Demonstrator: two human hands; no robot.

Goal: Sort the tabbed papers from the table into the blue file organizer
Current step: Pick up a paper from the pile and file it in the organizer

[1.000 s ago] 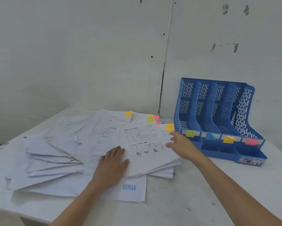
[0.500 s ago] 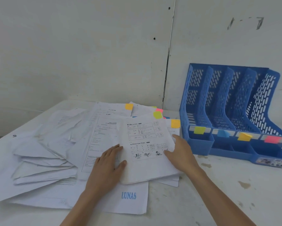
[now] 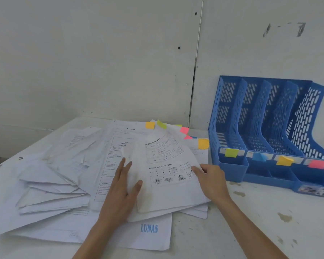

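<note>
Left of the blue file organizer (image 3: pixel 232 172), only the top sheet (image 3: pixel 172 193) should be peeled: the left hand (image 3: pixel 120 191) is laid flat; the grip of the right hand (image 3: pixel 211 178) cannot be told.

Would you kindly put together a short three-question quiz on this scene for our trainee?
1. True or false: the organizer's upright slots are empty.
2. The tab on its rightmost slot is: A pink, B blue, C green.
3. Which blue word is printed on the nearest sheet?
Key: 1 true; 2 A; 3 LUNAS.
</note>
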